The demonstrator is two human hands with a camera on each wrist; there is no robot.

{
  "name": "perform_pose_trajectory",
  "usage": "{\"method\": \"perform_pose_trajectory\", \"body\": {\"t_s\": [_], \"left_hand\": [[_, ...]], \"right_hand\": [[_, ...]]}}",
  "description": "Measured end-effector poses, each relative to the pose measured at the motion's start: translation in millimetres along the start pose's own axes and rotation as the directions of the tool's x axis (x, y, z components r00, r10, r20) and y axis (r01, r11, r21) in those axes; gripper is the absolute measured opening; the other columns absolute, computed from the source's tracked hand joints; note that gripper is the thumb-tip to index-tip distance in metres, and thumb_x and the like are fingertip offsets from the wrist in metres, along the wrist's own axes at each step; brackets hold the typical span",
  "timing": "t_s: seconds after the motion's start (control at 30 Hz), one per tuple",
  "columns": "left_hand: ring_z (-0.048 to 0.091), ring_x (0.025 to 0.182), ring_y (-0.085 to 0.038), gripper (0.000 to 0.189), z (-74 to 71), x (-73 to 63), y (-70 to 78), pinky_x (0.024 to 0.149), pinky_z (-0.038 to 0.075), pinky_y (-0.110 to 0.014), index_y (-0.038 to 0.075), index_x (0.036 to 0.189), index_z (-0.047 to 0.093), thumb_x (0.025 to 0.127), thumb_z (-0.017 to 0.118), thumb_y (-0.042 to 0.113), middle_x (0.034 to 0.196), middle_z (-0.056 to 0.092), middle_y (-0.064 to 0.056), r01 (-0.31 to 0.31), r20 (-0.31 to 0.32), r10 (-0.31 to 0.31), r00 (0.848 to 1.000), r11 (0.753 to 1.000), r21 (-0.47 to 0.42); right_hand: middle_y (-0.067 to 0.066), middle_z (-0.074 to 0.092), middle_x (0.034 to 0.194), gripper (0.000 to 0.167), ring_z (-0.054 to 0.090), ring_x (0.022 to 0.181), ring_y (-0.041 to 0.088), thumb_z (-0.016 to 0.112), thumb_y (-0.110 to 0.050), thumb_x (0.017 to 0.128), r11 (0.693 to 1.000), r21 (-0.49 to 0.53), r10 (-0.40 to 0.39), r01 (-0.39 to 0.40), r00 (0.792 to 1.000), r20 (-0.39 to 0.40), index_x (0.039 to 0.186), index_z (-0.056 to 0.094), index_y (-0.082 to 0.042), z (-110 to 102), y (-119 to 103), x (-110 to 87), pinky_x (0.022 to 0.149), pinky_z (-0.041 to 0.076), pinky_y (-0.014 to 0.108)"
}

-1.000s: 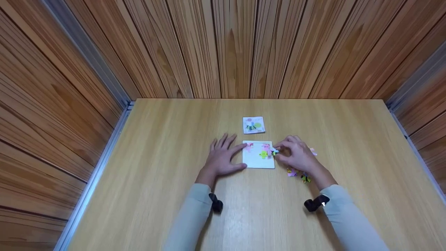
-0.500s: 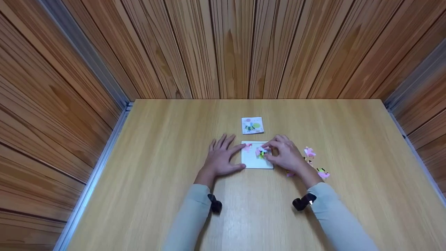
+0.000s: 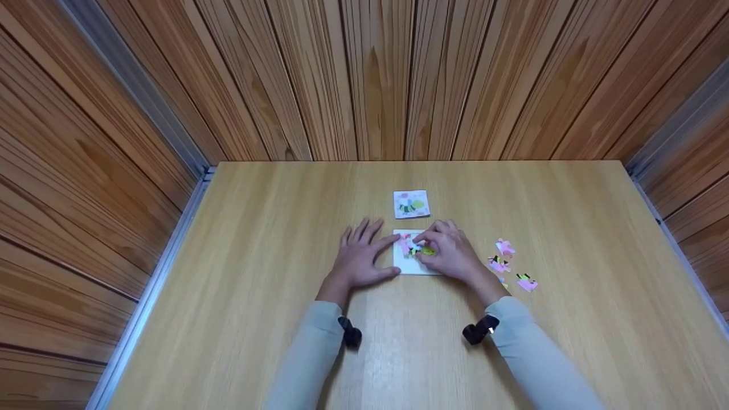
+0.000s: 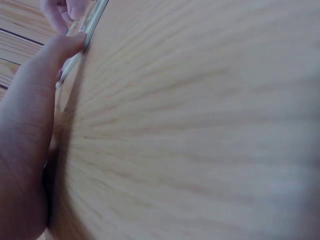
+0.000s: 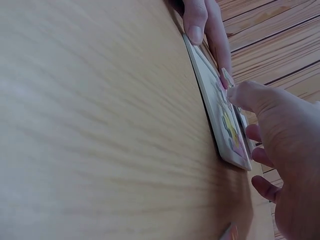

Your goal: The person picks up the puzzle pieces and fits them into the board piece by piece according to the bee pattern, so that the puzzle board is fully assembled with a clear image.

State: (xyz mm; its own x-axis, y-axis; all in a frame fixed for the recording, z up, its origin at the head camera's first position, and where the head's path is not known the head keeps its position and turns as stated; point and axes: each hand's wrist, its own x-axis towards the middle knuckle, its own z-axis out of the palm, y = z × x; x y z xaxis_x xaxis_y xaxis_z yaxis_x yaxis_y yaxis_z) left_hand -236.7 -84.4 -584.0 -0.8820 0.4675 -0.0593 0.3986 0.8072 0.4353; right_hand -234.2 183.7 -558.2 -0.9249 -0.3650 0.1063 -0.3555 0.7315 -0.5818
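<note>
A white square puzzle tray (image 3: 411,266) lies flat on the wooden table between the hands. My left hand (image 3: 361,263) lies with fingers spread, its index fingertip and thumb at the tray's left edge. Over the tray my right hand (image 3: 453,255) pinches a small puzzle piece (image 5: 227,78) between thumb and index finger, the other fingers bent. Pink pieces (image 3: 405,244) sit in the upper left of the tray. A yellow-green piece (image 5: 230,129) lies further right in it, partly hidden by the right hand in the head view.
Beyond the tray lies a square picture card (image 3: 411,205) with a bee on it. To the right are several loose puzzle pieces, among them a pink one (image 3: 504,247) and a pink one with black and yellow (image 3: 527,282). Wooden panels (image 3: 376,80) close off the back.
My right hand has moved left from the tray's right edge to over its middle, carrying the puzzle piece. The loose pieces on the right have come into view. The left hand stays put.
</note>
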Motion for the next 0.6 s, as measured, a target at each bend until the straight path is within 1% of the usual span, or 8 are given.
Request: {"method": "perform_pose_trajectory", "body": {"t_s": [0.13,0.37,0.6], "left_hand": [[0.008,0.18,-0.043,0.084,0.1,-1.1,-0.3,0.14,0.006,-0.077,0.045,0.172,0.045,0.097,0.058,0.081,0.192,0.02,-0.006,0.0,0.001,0.0,1.0,1.0,-0.001],[0.009,0.18,-0.043,0.084,0.9,-0.3,-0.9,0.14,0.006,-0.077,0.045,0.172,0.045,0.097,0.059,0.08,0.192,0.021,-0.006,-0.004,-0.007,0.004,1.0,1.0,0.005],[0.009,0.18,-0.043,0.084,0.5,-0.7,-0.9,0.14,0.006,-0.077,0.045,0.172,0.044,0.097,0.058,0.081,0.192,0.021,-0.006,0.0,-0.006,0.0,1.0,1.0,0.011]], "right_hand": [[0.011,0.068,0.123,0.029,0.052,0.117,0.031,0.087,-0.028,0.097,1.0,-0.006,-0.004,0.004,1.0,0.008,0.124,0.085,-0.015,4.8,-3.3,2.9,0.1,0.043,0.05],[0.014,0.067,0.128,0.03,0.051,0.124,0.035,0.087,-0.028,0.097,1.0,-0.02,-0.005,0.005,1.0,-0.014,0.124,0.086,-0.014,10.6,-7.6,4.5,0.106,0.044,0.059],[0.015,0.066,0.131,0.029,0.051,0.127,0.036,0.088,-0.028,0.097,1.0,-0.025,-0.002,0.002,1.0,-0.015,0.122,0.086,-0.015,12.4,-7.2,3.9,0.109,0.044,0.061]]}}
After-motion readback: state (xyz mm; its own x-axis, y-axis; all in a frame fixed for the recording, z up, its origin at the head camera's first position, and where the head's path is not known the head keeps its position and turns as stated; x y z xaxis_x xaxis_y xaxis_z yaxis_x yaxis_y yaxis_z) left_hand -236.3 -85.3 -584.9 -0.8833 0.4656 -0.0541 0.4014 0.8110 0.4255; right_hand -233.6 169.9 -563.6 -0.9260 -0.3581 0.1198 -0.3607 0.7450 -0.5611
